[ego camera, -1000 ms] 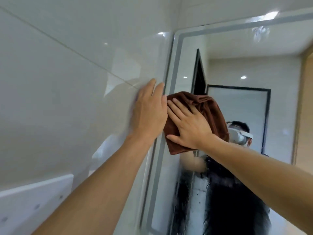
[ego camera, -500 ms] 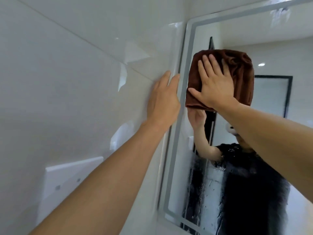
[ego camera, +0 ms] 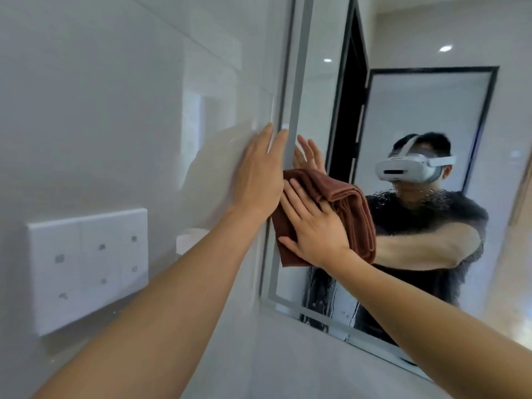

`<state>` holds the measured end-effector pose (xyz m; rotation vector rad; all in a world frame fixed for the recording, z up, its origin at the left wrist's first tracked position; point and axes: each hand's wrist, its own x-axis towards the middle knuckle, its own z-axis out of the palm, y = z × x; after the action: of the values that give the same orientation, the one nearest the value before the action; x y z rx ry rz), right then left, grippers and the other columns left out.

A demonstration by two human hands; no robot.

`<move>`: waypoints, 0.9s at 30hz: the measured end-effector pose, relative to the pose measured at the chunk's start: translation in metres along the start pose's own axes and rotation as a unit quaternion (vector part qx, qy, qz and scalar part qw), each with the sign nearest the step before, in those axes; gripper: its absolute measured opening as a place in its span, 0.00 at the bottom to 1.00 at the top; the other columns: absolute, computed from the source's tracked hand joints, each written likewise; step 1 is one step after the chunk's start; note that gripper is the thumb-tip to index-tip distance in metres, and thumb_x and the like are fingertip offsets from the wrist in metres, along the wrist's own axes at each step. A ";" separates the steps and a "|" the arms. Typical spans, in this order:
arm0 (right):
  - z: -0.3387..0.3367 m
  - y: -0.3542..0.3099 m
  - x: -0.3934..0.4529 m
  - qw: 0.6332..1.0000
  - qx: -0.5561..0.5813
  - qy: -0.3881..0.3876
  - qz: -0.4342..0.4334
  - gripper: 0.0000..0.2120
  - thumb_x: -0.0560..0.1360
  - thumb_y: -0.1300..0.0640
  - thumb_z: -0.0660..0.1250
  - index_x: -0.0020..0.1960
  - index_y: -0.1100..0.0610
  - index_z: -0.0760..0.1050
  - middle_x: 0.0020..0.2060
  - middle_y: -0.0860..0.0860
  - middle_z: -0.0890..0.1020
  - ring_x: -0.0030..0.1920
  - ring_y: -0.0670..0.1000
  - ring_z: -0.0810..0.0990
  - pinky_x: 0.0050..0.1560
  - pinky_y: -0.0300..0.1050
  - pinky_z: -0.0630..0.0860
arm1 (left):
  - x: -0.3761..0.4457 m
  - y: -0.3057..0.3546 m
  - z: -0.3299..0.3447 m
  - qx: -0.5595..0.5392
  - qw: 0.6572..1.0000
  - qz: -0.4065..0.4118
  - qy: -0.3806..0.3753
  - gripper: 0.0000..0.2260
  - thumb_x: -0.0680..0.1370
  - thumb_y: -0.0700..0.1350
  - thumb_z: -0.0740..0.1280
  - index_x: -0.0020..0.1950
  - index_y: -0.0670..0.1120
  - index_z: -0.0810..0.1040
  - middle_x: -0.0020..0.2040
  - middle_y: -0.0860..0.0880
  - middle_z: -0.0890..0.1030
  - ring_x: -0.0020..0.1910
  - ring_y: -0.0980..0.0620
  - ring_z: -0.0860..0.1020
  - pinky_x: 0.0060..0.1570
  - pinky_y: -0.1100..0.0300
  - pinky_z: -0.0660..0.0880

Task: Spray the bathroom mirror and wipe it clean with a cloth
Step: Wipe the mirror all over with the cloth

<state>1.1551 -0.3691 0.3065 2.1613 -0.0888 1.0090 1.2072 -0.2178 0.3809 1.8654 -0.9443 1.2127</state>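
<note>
Fingers of the right hand lie straight and close together, pressing a folded brown cloth flat against the mirror near its left edge. The left hand rests flat on the tiled wall, fingers straight, touching the mirror frame. Drips streak the glass below.

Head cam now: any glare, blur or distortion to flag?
Head view: glossy wall tile carries soft pale reflections; ceiling-light spots show in the mirror; wide-angle bends the mirror's frame; left hand slightly motion-blurred at its edge; right hand and cloth fairly sharp; wet streaks blur the reflection low in the mirror.
</note>
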 end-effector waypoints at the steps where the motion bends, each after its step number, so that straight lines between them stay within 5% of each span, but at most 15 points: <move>1: 0.000 0.005 -0.009 1.000 -0.006 -0.007 -0.018 0.44 0.76 0.35 0.59 0.81 0.59 0.49 0.81 0.55 0.49 0.81 0.53 0.46 0.72 0.52 0.53 | -0.005 -0.001 0.002 -0.005 1.000 -0.001 -0.005 0.23 0.83 0.35 0.57 0.78 0.45 0.63 0.79 0.42 0.62 0.78 0.42 0.60 0.76 0.49 0.61; 4: -0.011 0.031 -0.020 0.999 -0.029 -0.009 -0.037 0.44 0.75 0.33 0.58 0.81 0.57 0.49 0.81 0.54 0.50 0.81 0.53 0.47 0.75 0.53 0.50 | -0.010 -0.001 0.001 -0.019 1.000 0.006 0.005 0.23 0.82 0.34 0.58 0.78 0.44 0.64 0.79 0.41 0.63 0.78 0.42 0.61 0.75 0.49 0.62; 9: -0.061 0.106 0.024 0.995 -0.061 0.047 0.063 0.43 0.75 0.31 0.56 0.81 0.55 0.50 0.81 0.53 0.51 0.81 0.52 0.47 0.75 0.57 0.52 | 0.011 -0.001 -0.010 -0.034 0.999 0.008 0.037 0.21 0.85 0.42 0.53 0.78 0.46 0.64 0.80 0.46 0.62 0.78 0.47 0.60 0.77 0.55 0.58; 14: -0.094 0.149 0.081 0.988 -0.057 0.080 0.123 0.44 0.76 0.30 0.51 0.80 0.57 0.51 0.80 0.55 0.54 0.80 0.55 0.49 0.78 0.62 0.49 | 0.033 0.006 -0.020 -0.025 0.996 0.026 0.077 0.22 0.81 0.33 0.58 0.76 0.43 0.68 0.77 0.40 0.65 0.75 0.40 0.65 0.74 0.49 0.64; 19: -0.070 0.100 0.073 0.983 -0.014 0.101 0.154 0.43 0.76 0.32 0.52 0.80 0.60 0.51 0.80 0.57 0.52 0.80 0.56 0.48 0.77 0.61 0.51 | 0.041 0.007 -0.012 -0.012 0.997 0.034 0.068 0.21 0.81 0.35 0.58 0.75 0.41 0.68 0.76 0.38 0.66 0.75 0.39 0.65 0.74 0.47 0.64; 27: 0.012 -0.042 -0.006 0.992 0.087 0.031 0.092 0.45 0.75 0.38 0.62 0.81 0.59 0.47 0.81 0.55 0.48 0.81 0.53 0.46 0.70 0.52 0.62 | -0.016 0.002 -0.006 0.003 1.000 0.015 -0.006 0.21 0.82 0.38 0.61 0.75 0.42 0.67 0.78 0.40 0.64 0.76 0.42 0.64 0.72 0.51 0.64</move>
<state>1.1732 -0.3480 0.2722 2.3087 -0.1787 1.2277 1.1987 -0.2108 0.3684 1.8712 -0.9807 1.2234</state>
